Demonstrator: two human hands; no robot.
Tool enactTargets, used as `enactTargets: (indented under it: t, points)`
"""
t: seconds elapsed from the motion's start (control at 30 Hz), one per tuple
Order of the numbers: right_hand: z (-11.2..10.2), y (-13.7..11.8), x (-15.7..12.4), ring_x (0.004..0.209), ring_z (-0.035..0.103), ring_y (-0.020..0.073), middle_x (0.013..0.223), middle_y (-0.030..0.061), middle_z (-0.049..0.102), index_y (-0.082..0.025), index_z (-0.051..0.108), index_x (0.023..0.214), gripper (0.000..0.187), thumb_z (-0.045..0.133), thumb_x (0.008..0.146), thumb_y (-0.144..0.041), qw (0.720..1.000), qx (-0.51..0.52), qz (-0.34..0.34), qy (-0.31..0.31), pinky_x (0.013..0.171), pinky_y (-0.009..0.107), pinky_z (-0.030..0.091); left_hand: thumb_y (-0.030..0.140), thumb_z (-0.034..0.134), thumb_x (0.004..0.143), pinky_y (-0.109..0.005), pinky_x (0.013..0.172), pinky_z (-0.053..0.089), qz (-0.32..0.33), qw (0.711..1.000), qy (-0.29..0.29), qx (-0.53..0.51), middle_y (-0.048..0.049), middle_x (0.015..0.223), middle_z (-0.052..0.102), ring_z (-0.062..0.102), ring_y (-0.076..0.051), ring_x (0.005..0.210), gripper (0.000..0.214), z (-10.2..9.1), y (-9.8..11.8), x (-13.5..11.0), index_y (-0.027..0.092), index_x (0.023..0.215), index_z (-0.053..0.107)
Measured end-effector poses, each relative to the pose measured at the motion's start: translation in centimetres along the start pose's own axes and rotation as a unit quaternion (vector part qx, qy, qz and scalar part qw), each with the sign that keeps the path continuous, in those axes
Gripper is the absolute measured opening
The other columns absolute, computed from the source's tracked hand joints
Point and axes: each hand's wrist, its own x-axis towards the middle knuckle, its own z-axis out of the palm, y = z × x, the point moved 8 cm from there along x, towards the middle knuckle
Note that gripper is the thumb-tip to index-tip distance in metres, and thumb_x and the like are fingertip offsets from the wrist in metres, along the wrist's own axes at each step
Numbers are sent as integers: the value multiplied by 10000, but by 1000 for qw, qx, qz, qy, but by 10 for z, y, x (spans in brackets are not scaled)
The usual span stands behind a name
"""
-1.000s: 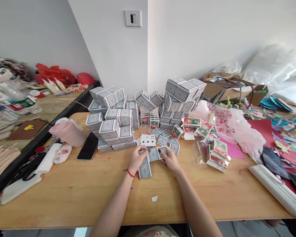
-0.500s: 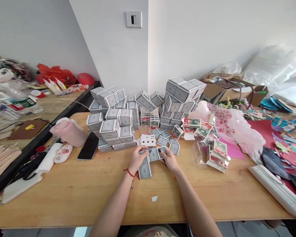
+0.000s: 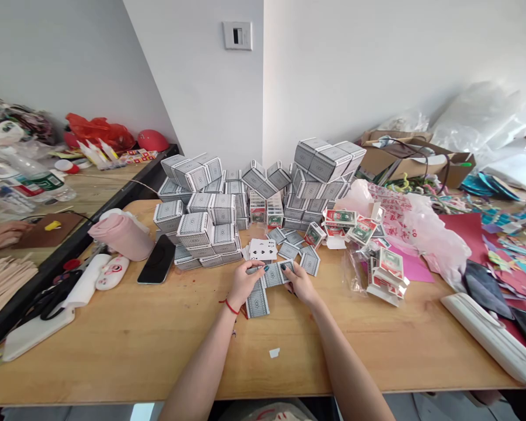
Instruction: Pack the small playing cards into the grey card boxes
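The left hand (image 3: pixel 244 285) and right hand (image 3: pixel 302 285) hold a strip of grey-backed paper playing cards (image 3: pixel 272 276) over the bench (image 3: pixel 298 365), just this side of a white face-up pile of paper cards (image 3: pixel 263 249). The left fingers pinch one end and the right fingers pinch the other. One card of the strip points down beside the left wrist. I cannot tell if it touches the wood.

The thin cards could bend or tear if the two hands pull too hard. They could also slip apart, as their joins look loose. The red string bracelet (image 3: pixel 232 308) could catch the low card. A bump from a hand could knock over the tall left stack of grey card blocks (image 3: pixel 194 231) or the right stack of grey card blocks (image 3: pixel 318 161), whose top leans out.

On the right, small red-and-green paper card boxes (image 3: pixel 391 264) lie in a heap, some with flaps open. I cannot see what is inside. Behind them, a big brown cardboard box (image 3: pixel 456 171) stands open, with papers and a dark cord in it.
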Motion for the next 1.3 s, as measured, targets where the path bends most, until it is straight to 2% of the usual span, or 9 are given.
enactTargets:
  t: [0.9,1.3]
  points:
    - [2,11,2,317,267,32,491,-109,316,-205,363,708,331,497,745,-505,999,39,28,-11,307,167,217,298,606,649,-280,697,442,10,1000,-2,10,-39,788,656,586,-170,756,178,0,-1,1,161,756,643]
    - [1,13,2,311,271,36,481,-112,311,-207,344,709,345,476,747,-523,999,13,33,-5,311,172,223,295,594,660,-287,715,441,17,1000,-4,19,-44,805,655,586,-174,770,181,1,2,-1,154,763,641]
